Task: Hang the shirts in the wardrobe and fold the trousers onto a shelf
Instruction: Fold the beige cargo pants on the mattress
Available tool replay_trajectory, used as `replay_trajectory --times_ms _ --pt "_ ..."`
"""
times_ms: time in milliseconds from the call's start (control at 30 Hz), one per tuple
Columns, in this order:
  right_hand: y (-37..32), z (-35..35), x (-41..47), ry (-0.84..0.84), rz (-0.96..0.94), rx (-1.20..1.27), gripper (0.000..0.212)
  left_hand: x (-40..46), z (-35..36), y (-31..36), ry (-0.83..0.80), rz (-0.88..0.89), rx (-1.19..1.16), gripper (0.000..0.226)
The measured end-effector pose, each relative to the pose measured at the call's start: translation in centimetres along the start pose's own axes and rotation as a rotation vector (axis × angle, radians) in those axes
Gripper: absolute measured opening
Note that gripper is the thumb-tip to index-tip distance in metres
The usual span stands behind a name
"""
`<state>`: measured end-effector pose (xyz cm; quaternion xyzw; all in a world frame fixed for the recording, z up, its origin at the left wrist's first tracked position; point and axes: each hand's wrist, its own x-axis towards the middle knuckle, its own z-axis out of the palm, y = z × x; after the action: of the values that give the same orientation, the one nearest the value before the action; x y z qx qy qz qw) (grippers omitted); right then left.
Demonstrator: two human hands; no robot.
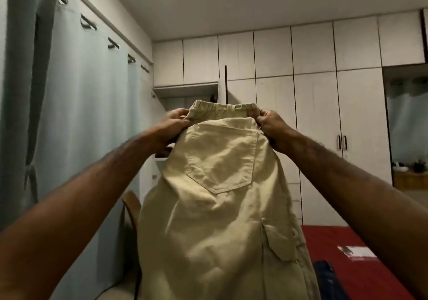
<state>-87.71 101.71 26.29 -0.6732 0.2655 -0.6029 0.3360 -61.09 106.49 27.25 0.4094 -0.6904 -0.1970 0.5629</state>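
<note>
You held the beige trousers (222, 207) up in front of you, both arms raised, cloth hanging down out of view at the bottom. Your left hand (172, 126) gripped the waistband at its left end, fingers curled round the fabric; your right hand (269, 124) pinched the right end likewise. Back pocket faced you, a flapped side pocket lower right. Beyond, at lower right, the bed (342, 237) with its red cover carried a dark garment (328, 279) and a printed card (356, 252). Curtains (76, 114) hung left. Farthest back stood the white wardrobe (317, 114), one door ajar behind the waistband.
</note>
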Motion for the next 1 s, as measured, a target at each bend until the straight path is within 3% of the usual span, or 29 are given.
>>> replay_trajectory --times_ms 133,267,433,633,700,767,833,867,933,1000 --pt "13.7 -0.9 1.3 0.025 0.161 -0.128 0.011 1.0 4.9 -12.8 -0.047 -0.062 0.078 0.046" --pt "29.2 -1.7 0.7 0.044 0.377 -0.3 0.023 1.7 10.7 -27.8 -0.14 -0.12 0.195 0.035" --pt "48.4 -3.0 1.4 0.06 0.445 -0.43 0.03 3.4 17.8 -46.1 -0.145 -0.2 0.207 0.036" --pt "67.7 -3.2 1.0 0.162 0.511 -0.609 0.035 4.9 24.8 -63.6 -0.165 -0.365 0.196 0.039" --pt "72.4 -2.5 0.9 0.187 0.536 -0.579 0.03 4.8 26.5 -69.1 -0.251 -0.396 0.216 0.033" --pt "77.1 -1.8 0.1 0.081 0.633 -0.437 0.021 4.4 27.8 -76.0 -0.366 -0.452 0.285 0.043" --pt "78.6 -1.6 -1.2 -0.139 0.72 -0.401 0.045 3.4 27.9 -78.0 -0.416 -0.487 0.403 0.06" --pt "82.1 -1.8 -2.4 -0.239 0.759 -0.408 0.062 2.6 29.2 -81.4 -0.461 -0.558 0.376 0.059" --pt "83.6 -2.6 -3.0 -0.231 0.656 -0.416 0.083 3.2 29.4 -82.5 -0.418 -0.508 0.392 0.052" --pt "86.2 -3.4 -3.8 -0.148 0.682 -0.338 0.085 3.9 29.6 -85.7 -0.438 -0.443 0.397 0.054"
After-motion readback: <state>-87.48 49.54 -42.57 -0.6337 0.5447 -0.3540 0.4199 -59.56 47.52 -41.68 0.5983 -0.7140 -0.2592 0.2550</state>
